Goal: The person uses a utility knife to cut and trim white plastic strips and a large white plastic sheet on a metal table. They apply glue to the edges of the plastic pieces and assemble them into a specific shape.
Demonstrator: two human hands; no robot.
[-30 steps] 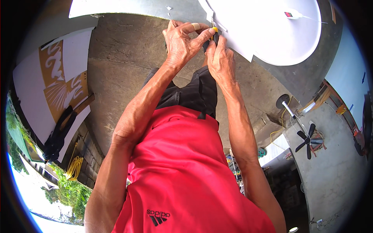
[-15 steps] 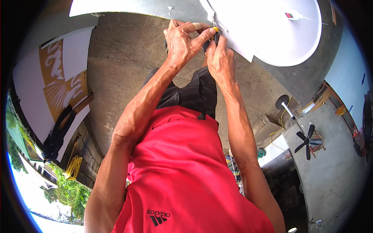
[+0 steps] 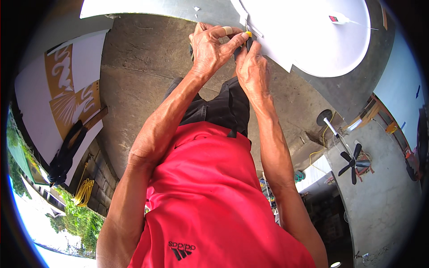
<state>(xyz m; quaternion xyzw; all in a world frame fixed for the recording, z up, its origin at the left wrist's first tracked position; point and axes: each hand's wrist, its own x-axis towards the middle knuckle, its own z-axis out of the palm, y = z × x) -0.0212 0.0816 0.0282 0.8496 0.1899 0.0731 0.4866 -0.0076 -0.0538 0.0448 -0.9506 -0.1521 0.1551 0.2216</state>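
A black-and-yellow utility knife (image 3: 249,41) stands at the table edge, its thin metal blade pointing away from me. My right hand (image 3: 253,71) is closed around its black handle. Against the yellow part presses the thumb of my left hand (image 3: 210,49), whose other fingers are curled; a pale band circles one of them. The tips of those fingers are partly hidden. Just beyond the blade lies a narrow white strip (image 3: 239,10), beside a large white sheet (image 3: 280,60) whose pointed corner reaches toward me.
A round white disc (image 3: 330,60) bears a small white bottle with a thin nozzle (image 3: 338,18). Small white scraps (image 3: 196,8) lie on the grey tabletop (image 3: 212,14). A black-bladed fan (image 3: 352,161) stands at right; patterned panels (image 3: 73,89) and a yellow cord coil (image 3: 84,193) are at left.
My right hand has shifted very slightly to the left. Both hands stay together at the knife, and the white pieces look nearly the same.
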